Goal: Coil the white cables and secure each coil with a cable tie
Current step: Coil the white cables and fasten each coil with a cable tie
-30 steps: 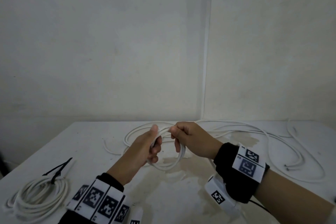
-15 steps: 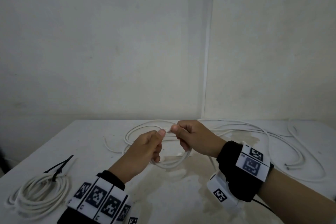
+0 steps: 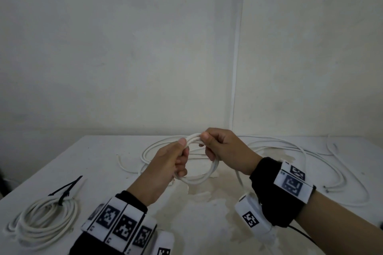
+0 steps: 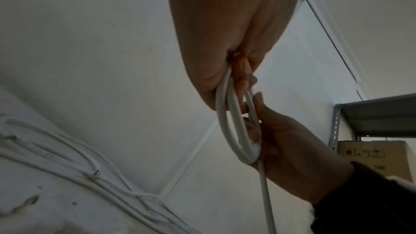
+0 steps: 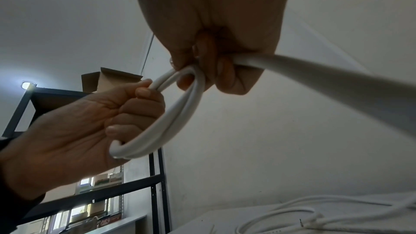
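A small coil of white cable (image 3: 204, 176) hangs above the middle of the white table (image 3: 99, 151), held by both hands. My left hand (image 3: 176, 159) grips the coil's left side, thumb on top. My right hand (image 3: 215, 147) pinches the top of the loops and grips the free run of the same cable (image 5: 326, 77). The coil (image 4: 234, 127) shows two or three turns in the left wrist view, and its loops (image 5: 171, 113) show in the right wrist view. A finished coil (image 3: 43, 219) bound with a black cable tie (image 3: 64, 192) lies at the front left.
Loose white cables (image 3: 310, 151) sprawl over the back and right of the table, with cut ends (image 3: 326, 188) near the right side. A white wall corner stands behind. A metal shelf rack (image 4: 371, 113) with cardboard boxes shows off to the side.
Both hands rose a little with the coil. The right hand brought another turn of cable up to the left thumb, and the loop has grown tighter and fuller.
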A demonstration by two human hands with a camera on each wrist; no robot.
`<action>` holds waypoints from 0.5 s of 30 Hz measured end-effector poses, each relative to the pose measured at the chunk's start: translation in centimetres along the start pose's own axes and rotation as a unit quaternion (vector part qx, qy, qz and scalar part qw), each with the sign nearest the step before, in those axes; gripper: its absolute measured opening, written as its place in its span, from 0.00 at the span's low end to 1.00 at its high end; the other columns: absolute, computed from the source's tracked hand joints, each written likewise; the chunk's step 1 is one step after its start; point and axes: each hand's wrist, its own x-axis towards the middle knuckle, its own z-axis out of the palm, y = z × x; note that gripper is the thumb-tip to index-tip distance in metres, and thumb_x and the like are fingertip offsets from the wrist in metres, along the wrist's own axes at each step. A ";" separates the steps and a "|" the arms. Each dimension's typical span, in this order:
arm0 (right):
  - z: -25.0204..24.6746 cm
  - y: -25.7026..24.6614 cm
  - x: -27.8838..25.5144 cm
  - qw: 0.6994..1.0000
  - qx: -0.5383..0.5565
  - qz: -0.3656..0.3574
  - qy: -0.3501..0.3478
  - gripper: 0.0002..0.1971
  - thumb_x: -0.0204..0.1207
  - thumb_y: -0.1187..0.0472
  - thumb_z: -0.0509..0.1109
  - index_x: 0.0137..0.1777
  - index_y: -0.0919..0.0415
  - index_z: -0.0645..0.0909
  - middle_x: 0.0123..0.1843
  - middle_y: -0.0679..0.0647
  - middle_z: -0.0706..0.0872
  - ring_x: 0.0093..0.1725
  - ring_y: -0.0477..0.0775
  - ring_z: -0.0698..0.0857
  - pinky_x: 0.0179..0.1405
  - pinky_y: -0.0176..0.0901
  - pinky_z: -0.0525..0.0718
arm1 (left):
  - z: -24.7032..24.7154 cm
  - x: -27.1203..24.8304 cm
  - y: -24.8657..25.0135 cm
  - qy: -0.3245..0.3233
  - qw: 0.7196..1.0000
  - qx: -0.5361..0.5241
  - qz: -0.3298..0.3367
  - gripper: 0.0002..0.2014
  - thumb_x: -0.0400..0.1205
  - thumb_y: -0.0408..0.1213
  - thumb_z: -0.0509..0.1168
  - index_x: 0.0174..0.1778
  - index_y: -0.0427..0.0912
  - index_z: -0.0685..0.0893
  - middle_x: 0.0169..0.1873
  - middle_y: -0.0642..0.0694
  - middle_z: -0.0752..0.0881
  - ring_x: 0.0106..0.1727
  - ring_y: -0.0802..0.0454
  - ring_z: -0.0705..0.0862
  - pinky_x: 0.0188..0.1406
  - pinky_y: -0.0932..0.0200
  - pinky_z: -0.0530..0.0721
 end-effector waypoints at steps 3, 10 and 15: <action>-0.2 -0.1 0.0 1.000 0.008 -0.017 0.004 0.15 0.84 0.60 0.55 0.37 0.57 0.76 0.23 0.43 0.79 0.23 0.37 0.72 0.26 0.23 0.69 | -0.3 0.3 0.3 0.016 1.000 -0.024 -0.003 0.18 0.86 0.40 0.51 0.31 0.38 0.73 0.16 0.55 0.64 0.16 0.61 0.60 0.17 0.69 0.63; -2.2 3.9 -1.4 0.991 -0.122 0.018 0.048 0.12 0.84 0.62 0.54 0.56 0.54 0.80 0.26 0.44 0.74 0.26 0.38 0.72 0.31 0.29 0.68 | -4.6 1.0 1.5 0.118 0.980 -0.157 0.030 0.18 0.86 0.41 0.51 0.31 0.41 0.71 0.14 0.56 0.65 0.13 0.63 0.61 0.12 0.71 0.63; -2.5 6.6 -3.3 0.933 -0.354 0.007 0.057 0.15 0.84 0.57 0.55 0.65 0.58 0.77 0.44 0.51 0.86 0.43 0.49 0.85 0.43 0.40 0.76 | -6.7 1.2 1.3 0.154 0.974 -0.159 0.045 0.17 0.86 0.43 0.52 0.32 0.42 0.72 0.14 0.57 0.66 0.13 0.63 0.62 0.13 0.71 0.64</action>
